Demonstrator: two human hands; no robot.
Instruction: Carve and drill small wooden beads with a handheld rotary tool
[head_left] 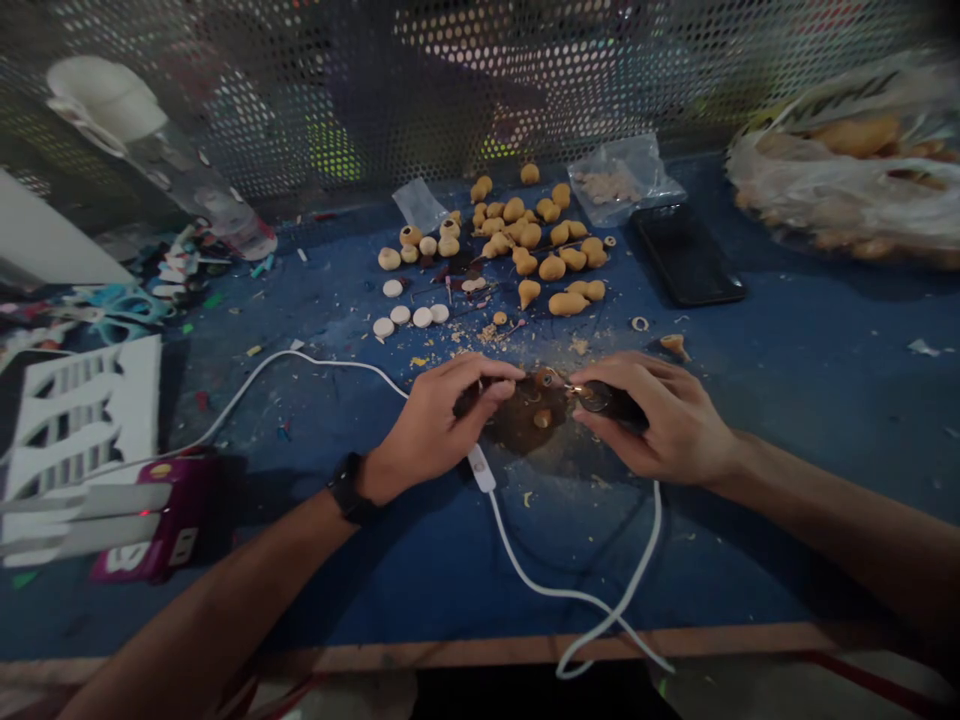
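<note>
So the right hand (671,415) is curled round a dark handheld tool (616,402), metal tip pointing at a little cut gourd (547,379) between both hands. Left hand (441,412) has thumb and fingers nearly pinched together; can't tell what's in there, tbh. Gourd pile (529,236) behind, smartphone (688,254) beside it.

Blue tabletop (817,400) | tan gourds (514,209) | black tool (619,403) | white cord (658,505) | black phone (688,255) | purple box (163,538) | grey screen (360,90) dotted with holes

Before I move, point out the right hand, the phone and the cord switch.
Right hand (673,415): head view, back of hand.
Phone (686,255): head view, dark face.
Cord switch (482,469): head view, white casing.
</note>
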